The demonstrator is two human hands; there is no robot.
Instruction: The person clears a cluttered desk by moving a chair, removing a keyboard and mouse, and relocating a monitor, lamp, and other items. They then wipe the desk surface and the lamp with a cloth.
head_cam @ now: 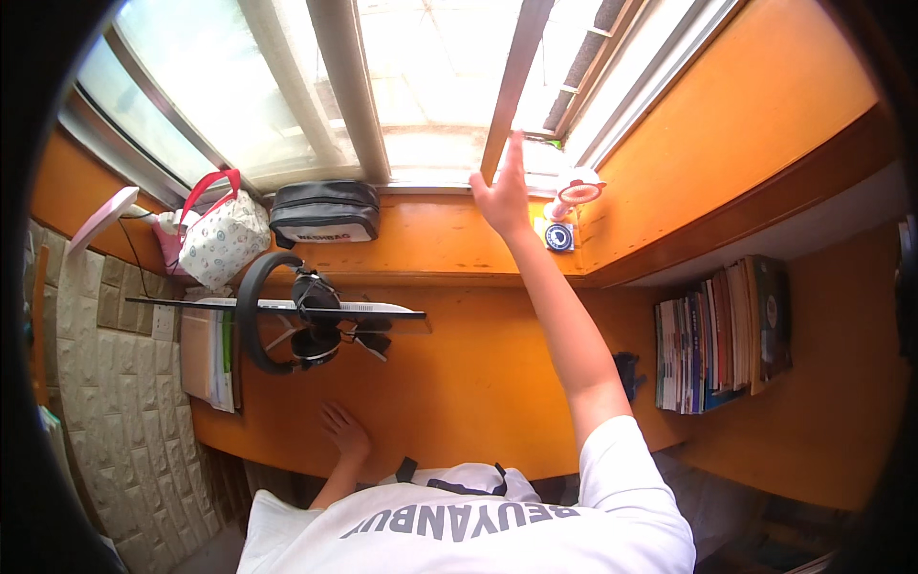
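My right hand point(504, 197) is stretched out over the sill to the window, thumb and fingers apart. It is beside the brown upright of a window sash point(510, 93); whether the fingers touch it I cannot tell. A small pink-and-white handheld fan point(574, 195) stands just to its right, near a round dark-blue item point(559, 237) on the sill. My left hand point(346, 434) rests palm down near the front edge of the orange wooden desk point(473, 387), holding nothing. Ahead of it, black over-ear headphones point(262, 316) hang on a thin monitor point(380, 311).
A patterned pouch with red handle point(226, 240) and a grey wash bag point(325, 212) stand on the sill point(437, 233). At far left is a pink desk lamp point(104, 215). Books point(706, 337) line the right side; folders point(208, 351) lie left, by the brick-patterned wall point(136, 416).
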